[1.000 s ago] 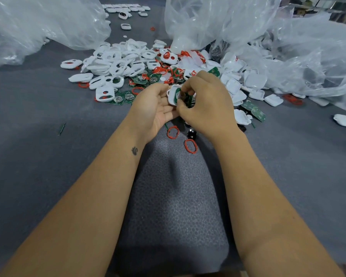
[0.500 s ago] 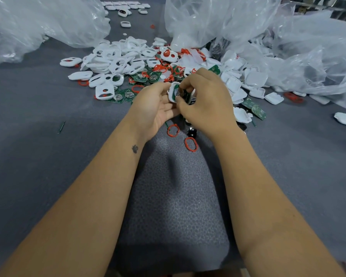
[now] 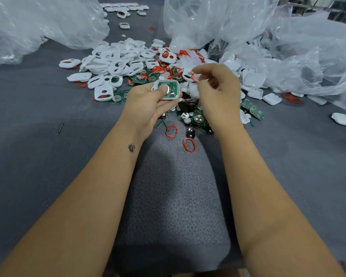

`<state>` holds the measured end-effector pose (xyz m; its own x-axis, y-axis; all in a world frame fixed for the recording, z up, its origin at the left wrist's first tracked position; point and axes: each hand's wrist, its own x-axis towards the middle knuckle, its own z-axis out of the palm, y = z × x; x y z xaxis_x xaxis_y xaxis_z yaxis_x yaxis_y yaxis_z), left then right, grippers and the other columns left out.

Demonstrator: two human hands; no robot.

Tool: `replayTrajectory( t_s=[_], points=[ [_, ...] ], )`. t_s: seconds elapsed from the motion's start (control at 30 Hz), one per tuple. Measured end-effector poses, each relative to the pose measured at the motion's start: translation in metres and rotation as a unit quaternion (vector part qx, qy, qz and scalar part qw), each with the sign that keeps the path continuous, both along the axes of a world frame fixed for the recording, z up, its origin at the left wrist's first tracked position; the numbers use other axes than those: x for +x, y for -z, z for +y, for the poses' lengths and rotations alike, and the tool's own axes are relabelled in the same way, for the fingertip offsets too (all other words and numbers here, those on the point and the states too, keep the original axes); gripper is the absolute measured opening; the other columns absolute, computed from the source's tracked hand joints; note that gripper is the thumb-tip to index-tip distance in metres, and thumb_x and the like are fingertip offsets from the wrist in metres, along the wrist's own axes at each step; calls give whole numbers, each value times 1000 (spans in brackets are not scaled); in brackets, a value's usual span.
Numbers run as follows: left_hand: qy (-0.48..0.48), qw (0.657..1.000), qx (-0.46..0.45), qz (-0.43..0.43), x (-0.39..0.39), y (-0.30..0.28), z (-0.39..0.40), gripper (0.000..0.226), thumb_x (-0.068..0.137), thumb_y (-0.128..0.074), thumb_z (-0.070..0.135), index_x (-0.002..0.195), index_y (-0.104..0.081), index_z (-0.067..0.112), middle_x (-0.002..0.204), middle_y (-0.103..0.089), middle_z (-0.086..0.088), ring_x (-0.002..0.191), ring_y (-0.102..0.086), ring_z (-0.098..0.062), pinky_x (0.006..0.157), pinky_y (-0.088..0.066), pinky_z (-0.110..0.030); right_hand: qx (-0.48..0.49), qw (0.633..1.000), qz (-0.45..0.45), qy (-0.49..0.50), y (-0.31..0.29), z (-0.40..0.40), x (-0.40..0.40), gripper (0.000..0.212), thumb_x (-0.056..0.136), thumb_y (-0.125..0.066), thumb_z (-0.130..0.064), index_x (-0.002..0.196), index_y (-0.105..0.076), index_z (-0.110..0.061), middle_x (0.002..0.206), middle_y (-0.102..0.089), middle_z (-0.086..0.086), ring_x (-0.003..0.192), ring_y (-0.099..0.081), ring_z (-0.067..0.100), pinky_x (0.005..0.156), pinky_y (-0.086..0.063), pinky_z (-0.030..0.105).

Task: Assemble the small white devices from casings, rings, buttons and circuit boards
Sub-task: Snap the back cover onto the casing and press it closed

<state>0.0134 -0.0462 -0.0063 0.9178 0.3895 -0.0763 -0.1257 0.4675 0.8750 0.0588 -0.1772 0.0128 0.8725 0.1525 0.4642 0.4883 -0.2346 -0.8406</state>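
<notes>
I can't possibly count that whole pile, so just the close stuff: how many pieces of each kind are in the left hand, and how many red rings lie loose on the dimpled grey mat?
White casing, held in the left hand: 1
Green circuit board, sitting inside that casing: 1
Red rings on the mat: 2
Total: 4

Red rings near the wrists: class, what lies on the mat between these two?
A small black button lies between the two red rings, seen in the head view.
</notes>
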Motion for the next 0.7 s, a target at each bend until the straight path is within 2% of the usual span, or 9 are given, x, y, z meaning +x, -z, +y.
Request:
replayTrajectory(
  t_s=[0.07, 0.13, 0.3, 0.37, 0.43, 0.5, 0.57, 0.63, 0.7],
  points=[
    [-25, 1000, -8, 0, 0, 0, 1, 12, 98, -49, -2, 100, -61, -2, 97, -70, -18, 84, -73, -24, 72, -59, -27, -5, 996, 34, 81, -2, -9, 9, 29, 81, -47, -3, 93, -69, -18, 92, -65, -1, 76, -54, 10, 68, -41, 21],
    [-51, 999, -4, -4, 0, 1, 3, 12, 98, -50, -2, 98, -62, -1, 98, -70, -16, 85, -73, -23, 73, -59, -26, -105, 983, 48, 142, 1, -19, 16, 28, 80, -46, -8, 92, -69, -19, 91, -66, -2, 77, -57, 16, 67, -44, 27],
    [-88, 996, -32, -4, 1, 1, 5, 12, 97, -51, -2, 94, -62, 2, 95, -70, -13, 79, -74, -18, 70, -59, -26, -312, 940, 60, 125, 9, -21, 20, 33, 74, -56, -33, 103, -66, -22, 98, -64, 8, 95, -57, 29, 79, -49, 35],
    [-87, 995, -37, -1, 1, 1, 5, 12, 97, -52, -3, 93, -62, 2, 94, -71, -13, 78, -74, -18, 70, -59, -27, -346, 928, 45, 128, 12, -19, 21, 34, 75, -59, -32, 108, -65, -24, 103, -61, 7, 100, -55, 30, 79, -47, 34],
    [-85, 996, -35, 3, 0, 0, 4, 12, 96, -52, -3, 92, -62, 2, 92, -71, -12, 78, -74, -19, 70, -59, -27, -330, 936, 33, 121, 13, -20, 23, 33, 78, -60, -24, 110, -65, -25, 106, -63, 5, 101, -56, 28, 78, -47, 33],
    [-83, 996, -31, 6, 0, 0, 4, 13, 96, -53, -3, 90, -63, 3, 90, -72, -12, 79, -74, -19, 70, -59, -27, -266, 958, 29, 99, 14, -21, 24, 37, 79, -60, -17, 115, -64, -24, 108, -64, 3, 101, -58, 24, 77, -47, 31],
    [-80, 997, -23, 10, -1, 0, 3, 13, 96, -53, -3, 90, -64, 3, 89, -72, -11, 79, -74, -19, 70, -59, -26, -201, 977, 11, 73, 14, -21, 24, 44, 80, -62, -11, 122, -60, -21, 114, -62, 1, 106, -56, 18, 77, -41, 26],
    [-73, 997, -6, 11, -1, 1, 3, 15, 96, -53, -2, 89, -65, 5, 86, -73, -8, 80, -74, -18, 70, -58, -25, -160, 986, -17, 52, 13, -20, 22, 47, 79, -66, -8, 124, -59, -19, 119, -61, -2, 111, -53, 11, 84, -37, 20],
    [-63, 998, 16, 9, -2, 1, 1, 17, 97, -53, -1, 90, -65, 7, 89, -73, -7, 81, -74, -17, 70, -58, -24, -118, 992, -39, 32, 11, -18, 19, 40, 78, -70, -7, 116, -61, -17, 116, -61, -3, 110, -54, 11, 91, -41, 19]
  ],
)
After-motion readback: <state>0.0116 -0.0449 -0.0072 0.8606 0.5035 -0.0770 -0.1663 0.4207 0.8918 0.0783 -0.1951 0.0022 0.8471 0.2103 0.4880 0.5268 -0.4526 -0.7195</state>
